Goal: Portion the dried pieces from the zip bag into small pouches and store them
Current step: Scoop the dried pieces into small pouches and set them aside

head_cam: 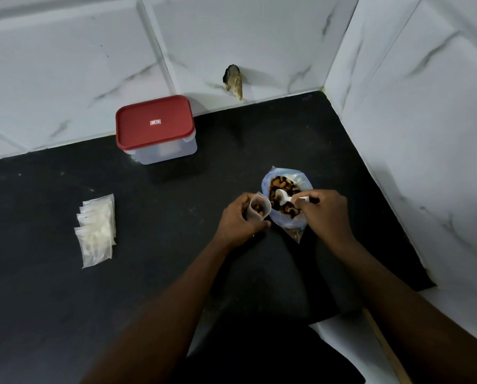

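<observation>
on the counter: one pouch part-filled, most left to do.
spare pouches lie flat, unfilled; box lidded. left hand grips open pouch, few pieces in; bag touching it, looks full; right hand pinches spoon over bag.

Black countertop meets white marble-veined tiled walls in a corner.

Left hand, right hand bare; forearms uncovered to frame edge. Dark patch low centre, possibly clothing, too dim.
</observation>
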`<state>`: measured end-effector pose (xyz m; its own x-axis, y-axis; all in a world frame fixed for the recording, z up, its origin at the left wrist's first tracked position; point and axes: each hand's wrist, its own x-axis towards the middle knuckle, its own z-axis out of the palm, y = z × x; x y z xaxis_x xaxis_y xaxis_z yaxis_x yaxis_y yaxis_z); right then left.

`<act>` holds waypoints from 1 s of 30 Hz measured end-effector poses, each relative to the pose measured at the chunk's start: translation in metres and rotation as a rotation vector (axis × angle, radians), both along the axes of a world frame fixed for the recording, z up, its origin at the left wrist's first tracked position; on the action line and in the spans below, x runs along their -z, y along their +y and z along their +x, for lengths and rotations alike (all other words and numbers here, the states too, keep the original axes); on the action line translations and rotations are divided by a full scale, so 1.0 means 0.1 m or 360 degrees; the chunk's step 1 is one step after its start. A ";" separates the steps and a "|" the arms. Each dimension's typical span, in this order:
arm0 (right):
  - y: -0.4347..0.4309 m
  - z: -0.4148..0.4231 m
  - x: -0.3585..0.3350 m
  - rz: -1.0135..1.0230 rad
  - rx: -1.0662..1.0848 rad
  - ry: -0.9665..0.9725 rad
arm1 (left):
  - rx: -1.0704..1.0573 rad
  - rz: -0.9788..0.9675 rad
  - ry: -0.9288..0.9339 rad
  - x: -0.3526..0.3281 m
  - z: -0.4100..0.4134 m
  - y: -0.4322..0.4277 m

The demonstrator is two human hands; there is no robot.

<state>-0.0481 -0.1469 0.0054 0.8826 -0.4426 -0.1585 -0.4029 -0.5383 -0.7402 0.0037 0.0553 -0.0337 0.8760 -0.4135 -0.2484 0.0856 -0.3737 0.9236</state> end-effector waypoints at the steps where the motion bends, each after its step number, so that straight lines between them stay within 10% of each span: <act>1: 0.02 0.03 0.00 0.0026 0.0054 0.0008 | 0.0002 -0.0007 0.0003 0.01 0.00 -0.01; 6: 0.02 0.11 -0.02 0.0342 0.0226 0.0179 | 0.0021 -0.0021 0.0021 0.04 0.01 -0.02; 13: 0.18 0.04 -0.02 -0.0276 -0.0155 -0.0105 | 0.0025 -0.0056 0.0036 0.01 0.00 -0.04; 30: 0.03 0.06 -0.08 0.0356 0.0212 0.0214 | 0.0014 -0.0089 0.0077 -0.01 0.00 -0.02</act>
